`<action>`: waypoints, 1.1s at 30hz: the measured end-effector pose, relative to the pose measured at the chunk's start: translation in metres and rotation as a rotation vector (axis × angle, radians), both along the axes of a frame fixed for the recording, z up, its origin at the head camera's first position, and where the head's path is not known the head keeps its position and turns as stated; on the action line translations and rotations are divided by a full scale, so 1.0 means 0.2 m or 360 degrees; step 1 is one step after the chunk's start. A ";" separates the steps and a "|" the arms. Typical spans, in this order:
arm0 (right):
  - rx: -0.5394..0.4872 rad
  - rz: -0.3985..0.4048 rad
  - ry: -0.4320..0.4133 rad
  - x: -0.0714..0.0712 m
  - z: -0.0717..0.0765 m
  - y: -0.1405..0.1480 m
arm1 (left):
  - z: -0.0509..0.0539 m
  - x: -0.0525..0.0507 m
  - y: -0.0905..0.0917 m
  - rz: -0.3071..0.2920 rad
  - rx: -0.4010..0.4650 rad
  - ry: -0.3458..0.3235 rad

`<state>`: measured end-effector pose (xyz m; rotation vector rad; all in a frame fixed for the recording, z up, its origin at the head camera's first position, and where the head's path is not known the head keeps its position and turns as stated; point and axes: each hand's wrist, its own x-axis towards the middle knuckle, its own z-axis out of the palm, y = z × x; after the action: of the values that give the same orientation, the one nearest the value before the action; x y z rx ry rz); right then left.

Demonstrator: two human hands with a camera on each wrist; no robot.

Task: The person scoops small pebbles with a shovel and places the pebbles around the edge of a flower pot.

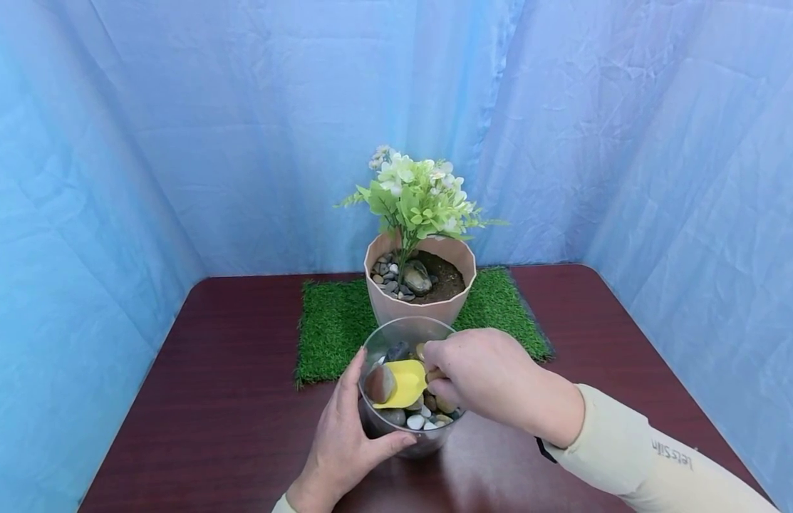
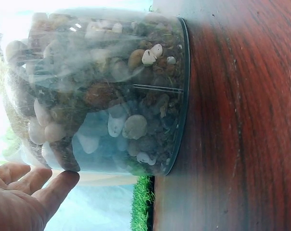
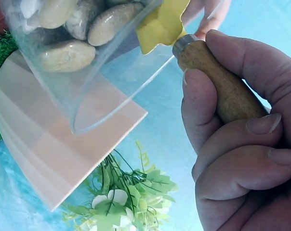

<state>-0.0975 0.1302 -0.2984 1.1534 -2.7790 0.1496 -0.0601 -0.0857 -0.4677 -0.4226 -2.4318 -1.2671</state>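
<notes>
My right hand [image 1: 492,374] grips the wooden handle [image 3: 215,82] of a small yellow scoop [image 1: 405,383], its blade at the mouth of a clear container [image 2: 102,91] of mixed pebbles. A reddish-brown stone [image 1: 380,384] lies at the blade's left end. My left hand [image 1: 346,434] is spread around the container's near left side, thumb along the front and fingers on the left wall. In the left wrist view the fingertips of that hand [image 2: 34,195] touch the clear wall.
Behind the container, a pinkish pot [image 1: 422,311] holds soil, small pebbles, a larger stone [image 1: 417,278] and a plant with white flowers [image 1: 422,196]. The pot stands on a green grass mat [image 1: 332,331] on the dark red table [image 1: 229,399]. Blue curtains hang around.
</notes>
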 end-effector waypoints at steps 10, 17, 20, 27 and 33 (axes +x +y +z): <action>0.0036 -0.0031 -0.0043 -0.02 -0.04 -0.01 | -0.01 0.00 0.00 -0.0002 -0.0017 0.0037; 0.0035 -0.0041 -0.0055 -0.02 -0.06 0.00 | -0.01 0.00 0.00 -0.0009 -0.0017 0.0037; 0.0030 -0.0041 -0.0065 -0.03 -0.06 0.00 | -0.01 0.00 0.00 -0.0014 -0.0016 0.0035; 0.0044 -0.0023 -0.0022 -0.04 -0.07 -0.01 | -0.01 0.00 0.00 -0.0011 -0.0020 0.0058; 0.0056 -0.0016 -0.0006 -0.04 -0.06 -0.01 | -0.02 0.00 0.00 -0.0001 -0.0030 0.0073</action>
<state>-0.1058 0.1289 -0.3106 1.1477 -2.8011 0.1027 -0.0609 -0.0854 -0.4708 -0.4529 -2.4075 -1.2221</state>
